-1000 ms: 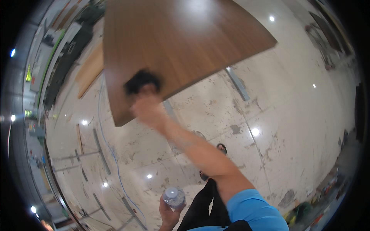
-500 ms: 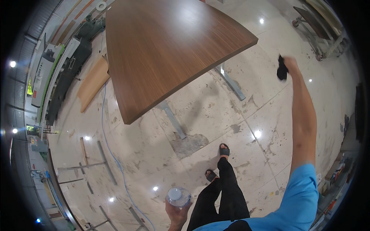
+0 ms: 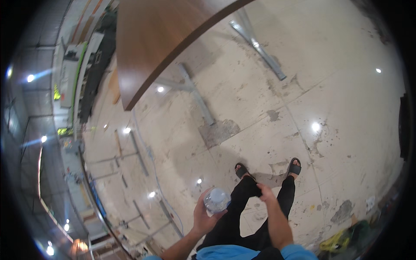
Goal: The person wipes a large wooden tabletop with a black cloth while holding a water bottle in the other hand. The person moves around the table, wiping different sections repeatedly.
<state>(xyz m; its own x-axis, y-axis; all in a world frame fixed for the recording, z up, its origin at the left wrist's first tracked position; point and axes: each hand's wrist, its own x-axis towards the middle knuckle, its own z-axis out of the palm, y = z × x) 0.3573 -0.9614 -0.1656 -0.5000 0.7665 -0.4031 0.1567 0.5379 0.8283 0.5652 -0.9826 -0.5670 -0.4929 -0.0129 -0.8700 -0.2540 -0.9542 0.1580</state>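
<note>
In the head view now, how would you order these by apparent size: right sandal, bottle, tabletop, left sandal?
1. Tabletop
2. Bottle, seeming nearer the camera than the sandals
3. Left sandal and right sandal: too alike to rank

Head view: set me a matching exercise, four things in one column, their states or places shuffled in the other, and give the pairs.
Column one
1. Bottle
2. Wooden panel
3. Sandals
4. Cable

Column two
A. Dark, worn as a pair
B. Thin, running along the floor
C. Held in the left hand
D. Brown, towards the upper left of the picture

Pairs: 1-C, 2-D, 3-A, 4-B
</note>
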